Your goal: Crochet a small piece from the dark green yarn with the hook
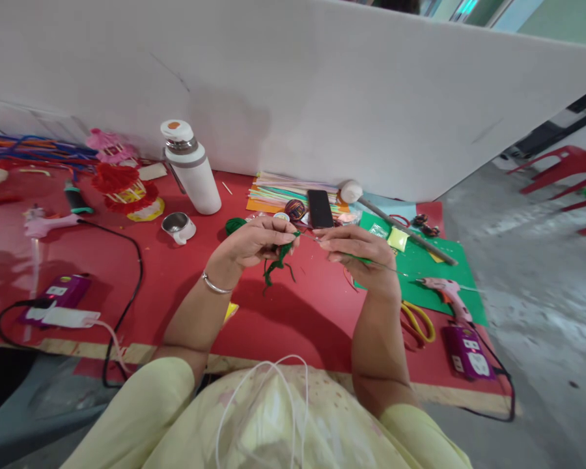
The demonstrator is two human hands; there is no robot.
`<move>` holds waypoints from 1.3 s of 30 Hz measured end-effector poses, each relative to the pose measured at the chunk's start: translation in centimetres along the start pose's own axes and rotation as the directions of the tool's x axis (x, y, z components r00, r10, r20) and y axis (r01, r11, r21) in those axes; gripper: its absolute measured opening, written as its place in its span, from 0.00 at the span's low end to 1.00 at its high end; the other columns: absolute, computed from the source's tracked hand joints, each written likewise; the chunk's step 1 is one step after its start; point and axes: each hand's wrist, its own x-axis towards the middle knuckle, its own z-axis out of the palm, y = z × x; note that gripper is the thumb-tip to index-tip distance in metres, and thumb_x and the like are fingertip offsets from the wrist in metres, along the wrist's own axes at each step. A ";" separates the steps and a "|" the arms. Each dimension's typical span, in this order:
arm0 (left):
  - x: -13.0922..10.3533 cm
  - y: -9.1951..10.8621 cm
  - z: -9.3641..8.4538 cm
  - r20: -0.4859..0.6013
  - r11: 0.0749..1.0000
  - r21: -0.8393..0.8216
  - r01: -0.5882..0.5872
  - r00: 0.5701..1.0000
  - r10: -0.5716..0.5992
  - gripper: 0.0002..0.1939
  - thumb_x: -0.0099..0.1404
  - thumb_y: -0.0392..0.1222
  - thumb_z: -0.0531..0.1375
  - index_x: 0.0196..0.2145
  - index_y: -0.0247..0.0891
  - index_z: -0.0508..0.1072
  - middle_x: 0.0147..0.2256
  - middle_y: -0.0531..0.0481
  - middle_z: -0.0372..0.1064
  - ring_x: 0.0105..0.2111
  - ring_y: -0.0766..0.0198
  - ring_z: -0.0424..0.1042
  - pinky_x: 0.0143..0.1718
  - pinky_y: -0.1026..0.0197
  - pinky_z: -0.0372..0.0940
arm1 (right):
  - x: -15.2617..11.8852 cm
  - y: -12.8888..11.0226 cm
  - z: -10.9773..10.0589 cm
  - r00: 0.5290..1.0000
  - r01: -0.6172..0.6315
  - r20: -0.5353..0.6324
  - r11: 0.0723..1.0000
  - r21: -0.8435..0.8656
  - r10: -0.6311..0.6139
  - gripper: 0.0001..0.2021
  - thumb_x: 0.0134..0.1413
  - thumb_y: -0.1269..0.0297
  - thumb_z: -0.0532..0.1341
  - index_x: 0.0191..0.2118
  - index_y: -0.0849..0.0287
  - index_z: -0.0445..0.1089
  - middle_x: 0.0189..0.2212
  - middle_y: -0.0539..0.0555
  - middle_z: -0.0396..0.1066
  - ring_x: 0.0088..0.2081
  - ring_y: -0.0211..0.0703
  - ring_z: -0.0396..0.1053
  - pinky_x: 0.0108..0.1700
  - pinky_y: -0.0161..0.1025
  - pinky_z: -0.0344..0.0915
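Over the middle of the red table, my left hand [261, 241] is closed, pinching a small piece of dark green crochet [276, 266] with loose yarn ends hanging down. My right hand [359, 254] is closed around a slim crochet hook [312, 238]. Its thin metal tip points left and meets the green piece near my left fingertips; a bit of green shows under my right fingers. Whether a loop sits on the tip is too small to tell. Behind my left wrist lies a ball of green yarn [235, 225], partly hidden.
A white thermos [198, 176] and its metal cup [178, 227] stand left of my hands. A black phone [320, 208] lies behind them. To the right are yellow-handled scissors [418, 321], a pink glue gun [444, 290] and a purple power box [467, 352]. A white partition [322, 98] rises behind.
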 end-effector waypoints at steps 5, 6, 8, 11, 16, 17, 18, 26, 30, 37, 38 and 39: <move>-0.2 0.2 0.4 0.009 0.999 0.015 -0.048 0.999 0.048 0.12 0.51 0.45 0.73 0.26 0.34 0.79 0.29 0.44 0.75 0.24 0.68 0.66 0.19 0.67 0.51 | 0.0 -0.4 0.5 0.998 -0.050 -0.029 0.994 0.101 0.053 0.13 0.65 0.61 0.69 0.54 0.45 0.82 0.46 0.56 0.82 0.52 0.53 0.83 0.47 0.48 0.84; -0.2 0.2 0.4 0.007 0.998 0.021 -0.051 0.999 0.051 0.12 0.51 0.44 0.73 0.24 0.34 0.78 0.30 0.43 0.75 0.25 0.67 0.67 0.19 0.66 0.51 | -0.1 -0.4 0.6 0.996 -0.071 -0.038 0.991 0.116 0.076 0.12 0.65 0.59 0.69 0.53 0.46 0.82 0.46 0.56 0.82 0.51 0.53 0.83 0.45 0.47 0.84; -0.1 0.1 0.3 0.004 0.998 0.030 -0.053 0.999 0.053 0.10 0.50 0.43 0.71 0.22 0.35 0.76 0.32 0.41 0.77 0.27 0.65 0.68 0.20 0.65 0.52 | -0.2 -0.3 0.8 0.991 -0.107 -0.059 0.984 0.144 0.116 0.12 0.66 0.56 0.68 0.52 0.47 0.83 0.46 0.57 0.83 0.48 0.52 0.84 0.41 0.45 0.85; 0.2 -0.4 -0.1 0.029 0.998 0.014 -0.057 0.998 0.056 0.08 0.49 0.41 0.69 0.21 0.36 0.75 0.30 0.41 0.76 0.27 0.63 0.68 0.22 0.63 0.53 | -0.3 -0.2 1.1 0.989 -0.117 -0.068 0.977 0.178 0.131 0.12 0.66 0.55 0.68 0.51 0.48 0.83 0.46 0.57 0.83 0.45 0.50 0.84 0.37 0.43 0.85; 0.3 -0.5 -0.2 0.002 0.990 0.030 -0.140 0.990 0.140 0.07 0.50 0.41 0.68 0.21 0.35 0.77 0.33 0.40 0.78 0.27 0.64 0.68 0.23 0.61 0.55 | -0.3 -0.4 1.5 0.961 -0.172 -0.166 0.948 0.269 0.221 0.12 0.65 0.53 0.69 0.47 0.51 0.85 0.41 0.56 0.84 0.42 0.49 0.84 0.33 0.42 0.84; 0.1 -0.3 0.0 -0.019 0.984 0.061 -0.168 0.985 0.170 0.07 0.50 0.41 0.68 0.21 0.35 0.78 0.36 0.39 0.79 0.27 0.65 0.68 0.23 0.61 0.55 | -0.3 -0.4 1.5 0.941 -0.204 -0.200 0.929 0.309 0.273 0.12 0.65 0.52 0.68 0.46 0.52 0.85 0.39 0.56 0.84 0.40 0.49 0.84 0.31 0.41 0.84; 0.0 -0.1 0.2 -0.051 0.977 0.099 -0.190 0.979 0.196 0.08 0.51 0.41 0.69 0.20 0.34 0.78 0.38 0.39 0.79 0.28 0.65 0.68 0.24 0.61 0.56 | -0.3 -0.4 1.6 0.918 -0.233 -0.229 0.908 0.347 0.323 0.14 0.66 0.50 0.67 0.45 0.52 0.85 0.36 0.55 0.84 0.39 0.48 0.84 0.30 0.39 0.83; -0.3 -0.1 1.1 -0.070 0.927 0.219 -0.306 0.942 0.327 0.08 0.55 0.44 0.73 0.27 0.35 0.85 0.37 0.41 0.79 0.30 0.65 0.72 0.29 0.61 0.64 | -0.1 0.1 2.5 0.850 -0.313 -0.260 0.836 0.451 0.459 0.16 0.63 0.46 0.68 0.43 0.54 0.84 0.31 0.54 0.84 0.35 0.48 0.84 0.25 0.38 0.80; -0.1 -0.6 1.3 -0.137 0.904 0.212 -0.371 0.905 0.403 0.05 0.55 0.41 0.74 0.28 0.38 0.87 0.38 0.43 0.80 0.37 0.60 0.77 0.37 0.60 0.70 | 0.2 0.4 3.0 0.821 -0.309 -0.315 0.835 0.455 0.476 0.17 0.64 0.46 0.68 0.42 0.55 0.83 0.31 0.53 0.83 0.35 0.47 0.84 0.24 0.36 0.78; 0.0 -0.6 1.2 -0.159 0.921 0.173 -0.350 0.913 0.376 0.07 0.53 0.43 0.75 0.28 0.38 0.87 0.39 0.44 0.80 0.35 0.62 0.76 0.33 0.62 0.69 | 0.6 0.0 2.9 0.790 -0.300 -0.338 0.804 0.514 0.511 0.16 0.61 0.46 0.70 0.40 0.55 0.83 0.27 0.52 0.81 0.31 0.45 0.83 0.23 0.34 0.76; 0.0 -0.5 1.1 -0.163 0.923 0.165 -0.348 0.913 0.374 0.07 0.53 0.43 0.75 0.28 0.38 0.87 0.39 0.43 0.80 0.34 0.63 0.75 0.32 0.62 0.68 | 0.7 -0.1 2.9 0.784 -0.300 -0.345 0.802 0.517 0.515 0.17 0.61 0.46 0.70 0.40 0.55 0.84 0.27 0.52 0.81 0.31 0.45 0.83 0.23 0.34 0.76; 0.1 -0.5 1.1 -0.167 0.924 0.158 -0.349 0.913 0.373 0.07 0.53 0.44 0.75 0.28 0.38 0.87 0.38 0.43 0.80 0.33 0.64 0.75 0.31 0.63 0.67 | 0.7 -0.2 2.9 0.778 -0.299 -0.355 0.803 0.515 0.518 0.17 0.60 0.46 0.70 0.40 0.55 0.84 0.27 0.52 0.81 0.31 0.45 0.83 0.23 0.33 0.75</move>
